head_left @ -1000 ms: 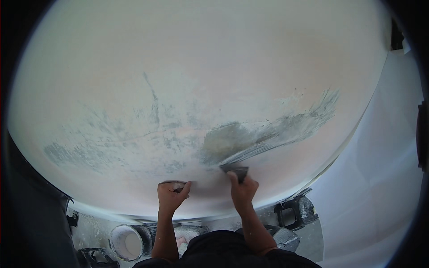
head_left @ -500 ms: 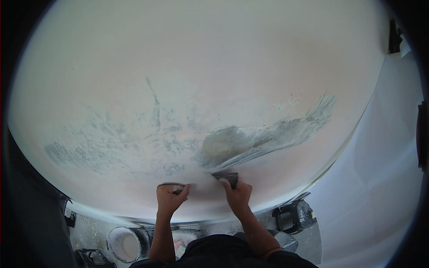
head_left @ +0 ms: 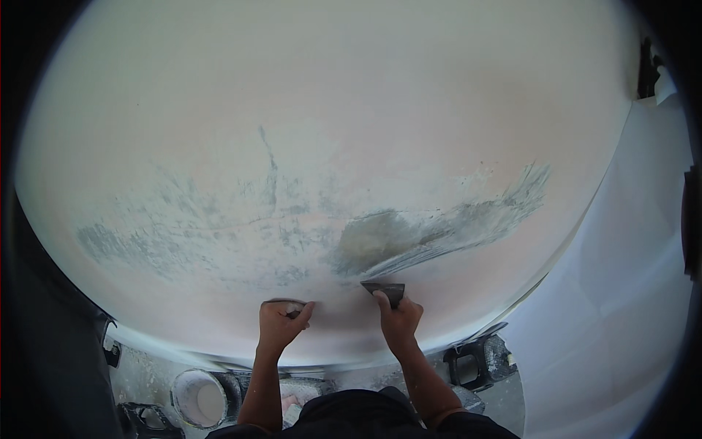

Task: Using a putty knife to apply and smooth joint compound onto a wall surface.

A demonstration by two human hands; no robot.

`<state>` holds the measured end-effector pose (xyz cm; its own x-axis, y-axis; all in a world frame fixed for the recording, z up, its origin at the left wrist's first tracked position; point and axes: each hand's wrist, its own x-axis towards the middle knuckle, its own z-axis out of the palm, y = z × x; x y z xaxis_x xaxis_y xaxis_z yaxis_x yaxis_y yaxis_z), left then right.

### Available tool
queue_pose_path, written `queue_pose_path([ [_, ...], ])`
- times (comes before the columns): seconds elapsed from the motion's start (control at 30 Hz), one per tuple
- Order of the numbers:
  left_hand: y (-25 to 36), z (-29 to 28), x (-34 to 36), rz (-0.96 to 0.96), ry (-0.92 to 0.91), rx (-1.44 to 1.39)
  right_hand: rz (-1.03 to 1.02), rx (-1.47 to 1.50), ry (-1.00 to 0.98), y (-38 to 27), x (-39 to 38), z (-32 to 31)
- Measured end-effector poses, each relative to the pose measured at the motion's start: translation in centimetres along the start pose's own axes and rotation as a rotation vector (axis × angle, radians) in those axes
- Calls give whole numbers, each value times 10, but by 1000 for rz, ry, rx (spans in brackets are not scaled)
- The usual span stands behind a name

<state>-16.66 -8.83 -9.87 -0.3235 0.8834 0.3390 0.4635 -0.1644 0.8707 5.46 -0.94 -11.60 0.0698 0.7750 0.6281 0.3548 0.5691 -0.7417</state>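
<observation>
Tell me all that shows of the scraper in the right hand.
The scraper is a small, flat, dark grey to black blade, roughly wedge-shaped in this view, its material unclear. The right hand grips its lower part, thumb against the near face, hiding any handle. One pointed corner aims left, just below the grey streaks on the pale surface. Whether its edge presses on that surface cannot be told.

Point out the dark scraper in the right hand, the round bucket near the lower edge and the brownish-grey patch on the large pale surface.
Dark scraper [head_left: 391, 292]: head view, middle of its blade.
Round bucket [head_left: 187, 396]: head view, its pale inner wall.
Brownish-grey patch [head_left: 370, 241]: head view, its broad left end.
</observation>
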Motion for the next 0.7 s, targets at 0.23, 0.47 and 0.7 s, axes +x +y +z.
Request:
queue_pose_path([
  [0.23, -4, 1, -1, -12, 1, -12, -1, -46, 57, 3, 4, -5],
  [0.47, -6, -1, -2, -16, 14, 15, -62, -184, 11, 4, 15, -10],
  [0.7, -2, 2, -1, 10, 16, -5, 105, 17, 62, 10, 15, -17],
])
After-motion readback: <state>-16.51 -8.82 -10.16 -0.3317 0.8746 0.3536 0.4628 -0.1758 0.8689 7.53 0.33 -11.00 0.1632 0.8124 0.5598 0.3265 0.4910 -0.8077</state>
